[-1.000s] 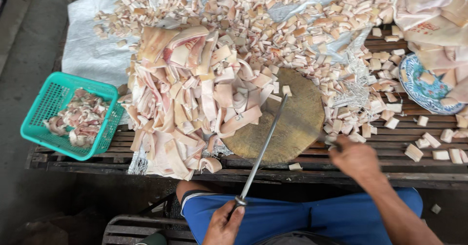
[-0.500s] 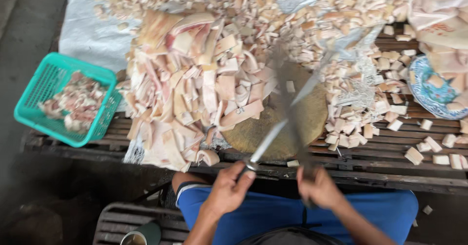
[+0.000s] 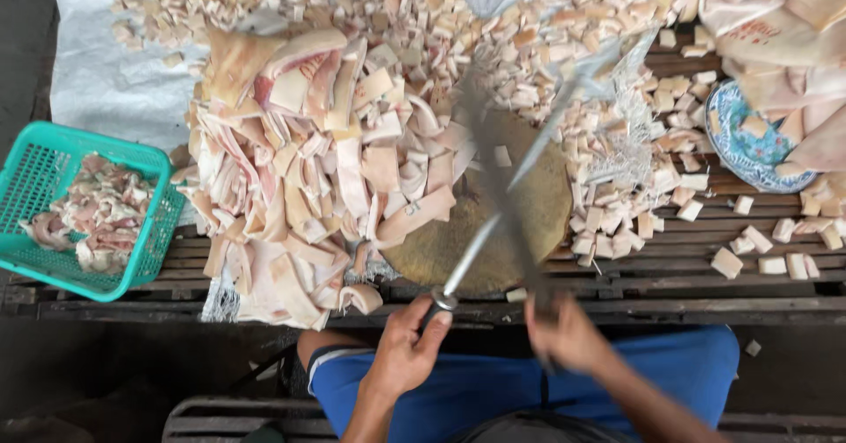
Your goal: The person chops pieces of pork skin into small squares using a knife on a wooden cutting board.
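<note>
My left hand (image 3: 401, 355) is closed around the handle of a long steel rod (image 3: 520, 165) that slants up to the right over a round wooden chopping block (image 3: 423, 253). My right hand (image 3: 568, 337) grips a dark knife (image 3: 489, 170); both are motion-blurred, and the blade crosses the rod above the block. A big pile of pale pork-skin strips (image 3: 308, 161) lies just left of the block. Small cut cubes (image 3: 529, 37) are heaped behind and to the right of it.
A green plastic basket (image 3: 53, 275) with meat scraps sits at the left on the slatted wooden bench (image 3: 705, 297). A blue patterned plate (image 3: 736, 148) and large skin slabs (image 3: 784, 46) are at the far right. A white sheet (image 3: 115, 81) lies under the piles.
My right hand left the bench edge and now holds the knife. My left hand rose from my lap with the rod. Knife and rod now cross over the block.
</note>
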